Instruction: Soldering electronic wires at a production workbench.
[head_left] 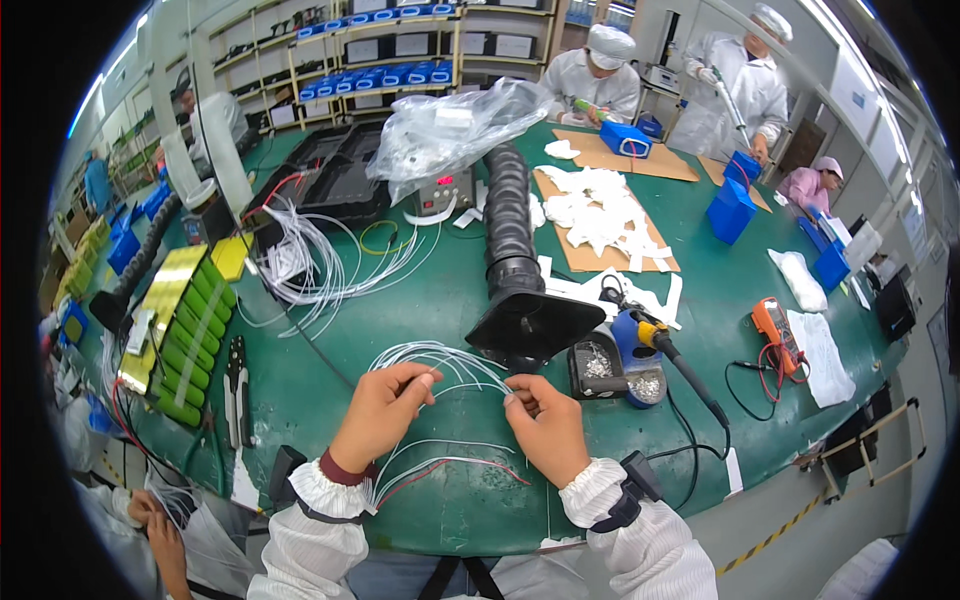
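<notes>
A loop of thin white wires (pixel 430 350) arches between my two hands over the green table. My left hand (pixel 385 410) is closed, thumb and forefinger pinching the wires on the left side of the loop. At the other side my right hand (pixel 545 425) pinches the wires between thumb and fingers. Below, by my left wrist, more white wires and a red wire (pixel 445 463) trail across the tabletop toward the right. The black fume hood (pixel 535 325) on its ribbed hose stands just beyond my right hand.
To the right are a soldering iron (pixel 680 360) in its stand and an orange multimeter (pixel 777 330). Wire strippers (pixel 237 390) and a green-celled battery pack (pixel 185 340) lie left. Behind sits a tangled wire bundle (pixel 300 260). Co-workers in white occupy the far side; another person's hands (pixel 160 530) show lower left.
</notes>
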